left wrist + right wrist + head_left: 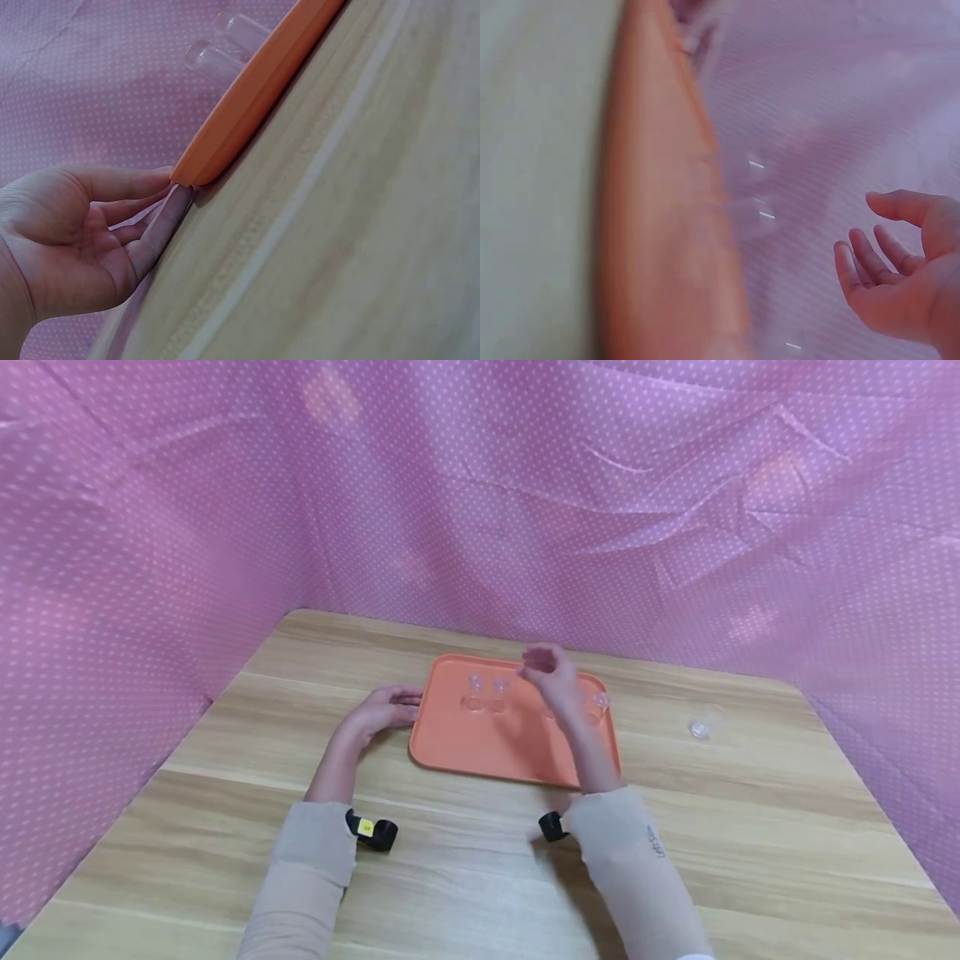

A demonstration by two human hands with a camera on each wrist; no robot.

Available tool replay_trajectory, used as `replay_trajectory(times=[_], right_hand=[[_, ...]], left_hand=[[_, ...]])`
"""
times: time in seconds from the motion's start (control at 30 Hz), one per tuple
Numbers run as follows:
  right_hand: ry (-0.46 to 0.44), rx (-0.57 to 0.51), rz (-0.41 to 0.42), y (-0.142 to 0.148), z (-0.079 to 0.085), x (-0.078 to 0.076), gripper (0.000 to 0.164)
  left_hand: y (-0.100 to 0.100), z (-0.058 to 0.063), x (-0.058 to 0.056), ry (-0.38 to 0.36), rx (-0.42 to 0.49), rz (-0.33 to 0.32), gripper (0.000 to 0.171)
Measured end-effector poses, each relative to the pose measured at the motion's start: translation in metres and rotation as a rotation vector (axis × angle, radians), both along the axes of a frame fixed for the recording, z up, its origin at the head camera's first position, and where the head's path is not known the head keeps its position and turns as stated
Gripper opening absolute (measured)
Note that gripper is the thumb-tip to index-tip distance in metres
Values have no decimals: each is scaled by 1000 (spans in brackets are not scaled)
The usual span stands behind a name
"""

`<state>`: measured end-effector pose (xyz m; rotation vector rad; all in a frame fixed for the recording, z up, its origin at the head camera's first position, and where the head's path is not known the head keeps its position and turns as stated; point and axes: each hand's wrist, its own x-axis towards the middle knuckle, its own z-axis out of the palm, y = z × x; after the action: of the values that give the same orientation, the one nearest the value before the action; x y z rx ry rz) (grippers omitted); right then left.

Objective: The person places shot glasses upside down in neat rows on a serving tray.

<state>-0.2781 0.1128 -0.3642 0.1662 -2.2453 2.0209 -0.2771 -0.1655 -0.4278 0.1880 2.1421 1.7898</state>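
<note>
An orange tray (480, 752) lies on the wooden table. My left hand (384, 712) is at its left edge, the fairly straight fingertips touching the rim; the left wrist view shows thumb and fingers meeting the tray's corner. Over the far right part of the tray, my right hand (551, 681) is raised with its fingers loosely bent and nothing between them, as the right wrist view also shows. Two small clear cups (474, 693) (498, 695) stand side by side toward the tray's left. Another clear cup (597, 706) is at the right side, beside clear shapes partly hidden by the right hand.
Right of the tray, a further small clear cup (700, 729) is on the table (750, 827). A pink dotted cloth (480, 510) hangs behind the table and along its sides. Black wrist cameras (384, 835) sit at both sleeves.
</note>
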Motion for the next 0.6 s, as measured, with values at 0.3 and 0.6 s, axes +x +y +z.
replay_trajectory(times=[0.3,0.6], right_hand=[[80,-2,-132,59,42,7,40],[109,-31,-248,134,49,9,28]], left_hand=[[-2,2,1,-7,-11,6,48],[0,-1,0,13,19,-11,48]])
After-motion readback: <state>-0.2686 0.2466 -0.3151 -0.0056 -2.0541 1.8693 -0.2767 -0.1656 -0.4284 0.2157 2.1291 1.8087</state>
